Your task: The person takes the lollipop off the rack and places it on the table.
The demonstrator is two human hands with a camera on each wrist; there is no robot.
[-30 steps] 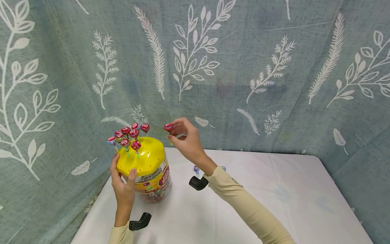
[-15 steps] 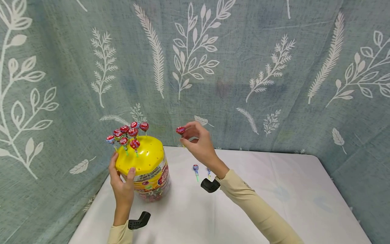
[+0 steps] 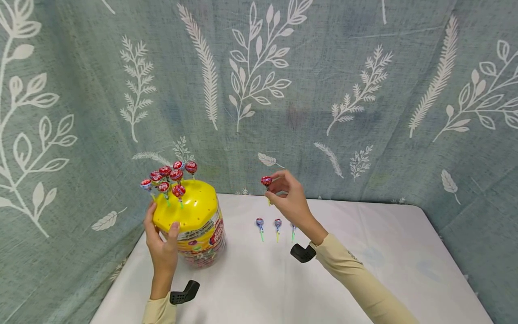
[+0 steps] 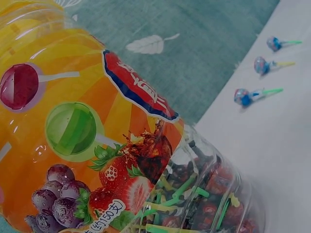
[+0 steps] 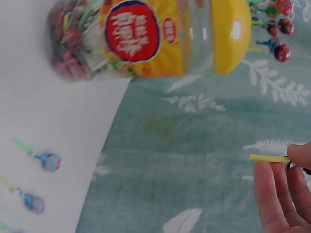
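Note:
A clear plastic candy jar with a yellow lid stands at the left of the table, with many wrapped lollipops inside. Several red and blue wrapped lollipops stick up from holes in the lid. My left hand grips the jar near the lid's rim, thumb in front and fingers at the left side. Right of the jar, in the air, my right hand pinches a red-wrapped lollipop upright by its yellow stick, just under the head. The left hand is out of sight in the left wrist view.
Three blue-wrapped lollipops lie in a row on the white table below my right hand: a left one, a middle one and a right one partly behind the wrist. A grey-green leaf-patterned curtain hangs behind the table.
My right hand has moved right and slightly down with its lollipop, away from the jar. The lollipops on the table have come into fuller view. The left hand stays on the jar.

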